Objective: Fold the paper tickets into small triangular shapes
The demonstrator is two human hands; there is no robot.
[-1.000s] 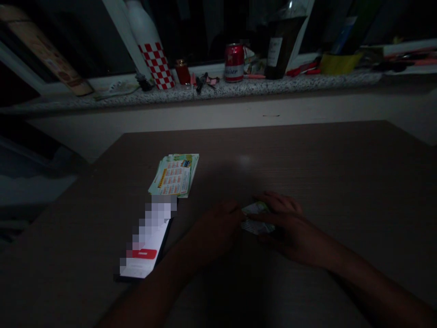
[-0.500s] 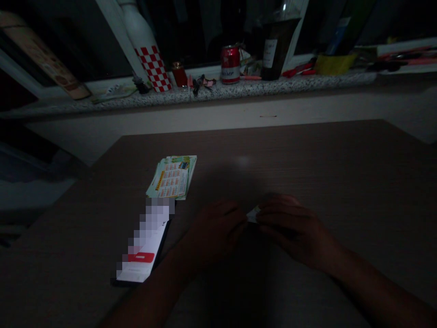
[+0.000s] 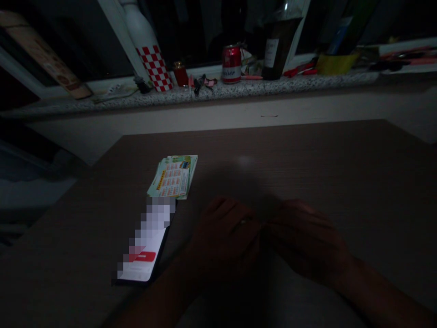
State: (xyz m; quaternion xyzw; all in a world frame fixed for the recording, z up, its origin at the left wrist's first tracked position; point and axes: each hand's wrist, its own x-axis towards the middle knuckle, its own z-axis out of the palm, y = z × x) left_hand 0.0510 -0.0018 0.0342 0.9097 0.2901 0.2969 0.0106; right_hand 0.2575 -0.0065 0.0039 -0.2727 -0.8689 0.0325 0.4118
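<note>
My left hand (image 3: 227, 234) is closed low over the middle of the table, its fingers curled. A tiny pale bit of paper (image 3: 243, 222) shows between those fingers; most of it is hidden. Close by on the right, my right hand (image 3: 305, 237) has its fingers bent and pressed together, tips almost meeting the left hand. Whatever is in the right fingers is hidden by them and the dark. Left of my hands lies a stack of printed green-and-white cards (image 3: 172, 177). A lit phone (image 3: 141, 269) lies just below the stack, nearer my left forearm.
The brown wooden table (image 3: 307, 155) meets a wall under a speckled stone windowsill (image 3: 252, 86). Along the sill stand a red-checked white bottle (image 3: 153, 64), a red can (image 3: 231, 64), a small red jar (image 3: 180, 74), a dark container (image 3: 276, 50) and a yellow holder (image 3: 336, 64).
Both hands have shifted slightly right, and the left has come nearer the right. The pale paper seen between them is now nearly covered. Phone and cards stay put.
</note>
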